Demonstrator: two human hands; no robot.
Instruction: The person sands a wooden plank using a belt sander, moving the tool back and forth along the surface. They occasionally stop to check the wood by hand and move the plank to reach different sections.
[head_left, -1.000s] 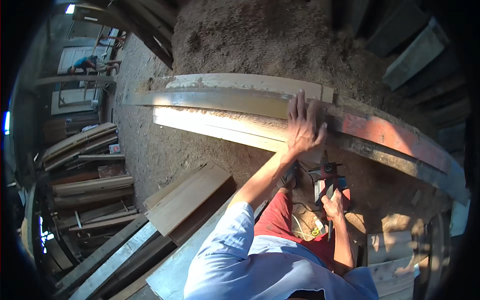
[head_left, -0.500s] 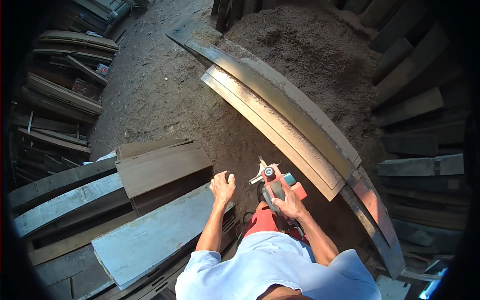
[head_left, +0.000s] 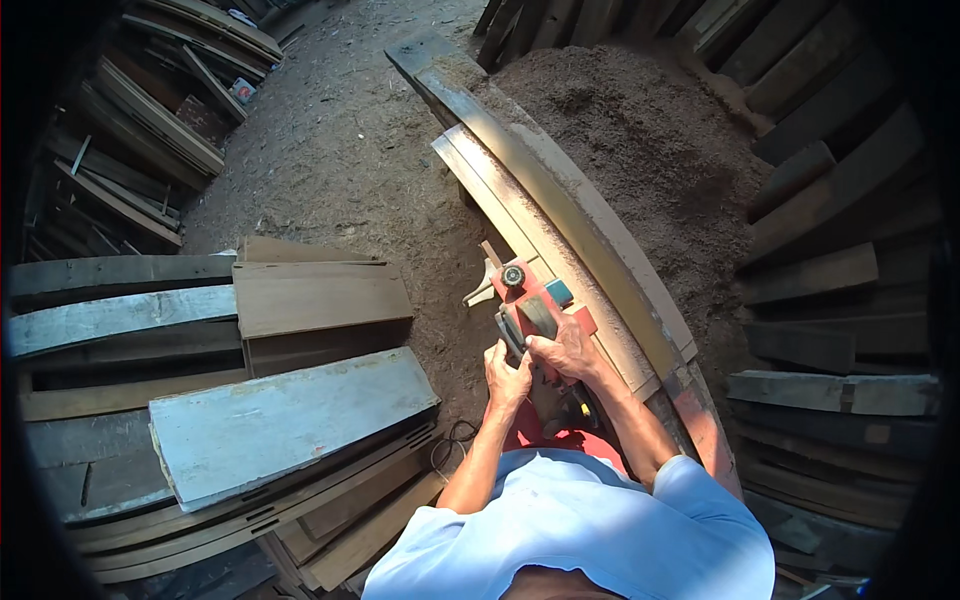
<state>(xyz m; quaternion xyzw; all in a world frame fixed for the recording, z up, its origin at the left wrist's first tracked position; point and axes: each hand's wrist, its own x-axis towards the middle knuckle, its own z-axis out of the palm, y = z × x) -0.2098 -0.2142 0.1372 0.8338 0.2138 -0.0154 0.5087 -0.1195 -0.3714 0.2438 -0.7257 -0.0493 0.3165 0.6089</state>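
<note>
My right hand (head_left: 568, 352) is wrapped round the handle of a red and grey electric planer (head_left: 536, 312) with a round dark knob at its front. At the handle's left side, the curled fingers of my left hand (head_left: 508, 378) close on the planer, close to my right fingertips. A pale metal side bracket (head_left: 484, 287) sticks out from the tool's left. The planer is over the near part of a long light-coloured board (head_left: 500, 208); whether its base touches the wood cannot be made out. This board lies along a long, worn wooden bench (head_left: 578, 225).
Beyond the bench rises a heap of wood shavings (head_left: 640, 140). To my left are a pale blue-grey plank (head_left: 300, 425) and a stack of brown boards (head_left: 320, 300). Timber pieces (head_left: 820, 280) line the right side. A dark cord (head_left: 452, 440) lies near my legs.
The planer has moved forward and left in my right hand, over the board. My left hand has come right from beside the plank to the tool. The view has shifted.
</note>
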